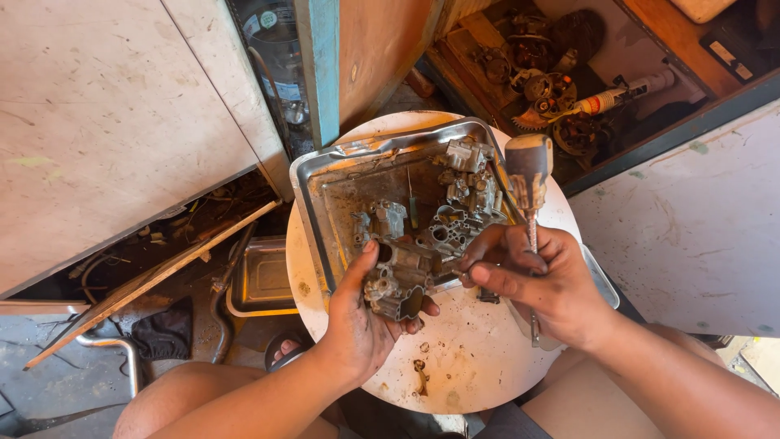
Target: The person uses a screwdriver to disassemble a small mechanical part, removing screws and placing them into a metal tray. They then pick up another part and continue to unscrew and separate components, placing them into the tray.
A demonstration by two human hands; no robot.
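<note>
Left hand (370, 313): cupped under a grimy carburetor body (400, 280), fingers wrapped tight to steady it, at the near rim of the metal tray (325, 175).
Right hand (540, 280): clenched on a screwdriver (530, 191) shaft, handle up beside the tray; fingertips pinching a small part at the carburetor, apparently for control.
Tray: on a round white table (471, 358), holding loose carburetor parts (459, 203), kept together.

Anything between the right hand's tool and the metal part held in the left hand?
Nothing visible. The left hand grips the grey metal part over the white round table. The right hand holds the screwdriver handle-up, fingers already at the part's edge. The tool tip is hidden behind the fingers.
</note>
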